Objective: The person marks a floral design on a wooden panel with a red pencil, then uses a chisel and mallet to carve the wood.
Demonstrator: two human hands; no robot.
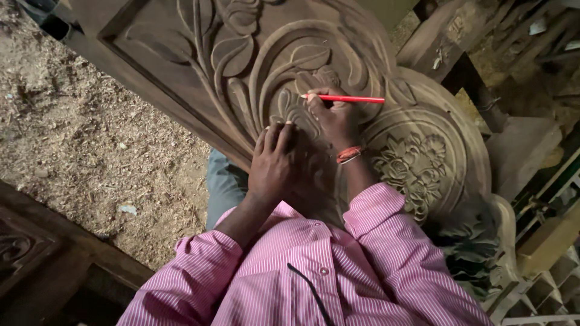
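Pink striped shirt sleeves (374, 241) frame both hands. Right hand (335, 118) pinches a slim red pencil (350, 99), tip on the dark carved wooden panel (241, 60); left hand (272, 160) lies flat, fingers together, bracing it. Marking-out judged underway; steady tracing along the leaf relief is needed.

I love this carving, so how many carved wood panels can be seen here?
2. A large floral panel lies under both hands, the right hand holding a red pencil. Another panel sits at bottom left, partly cut off; more may be hidden.
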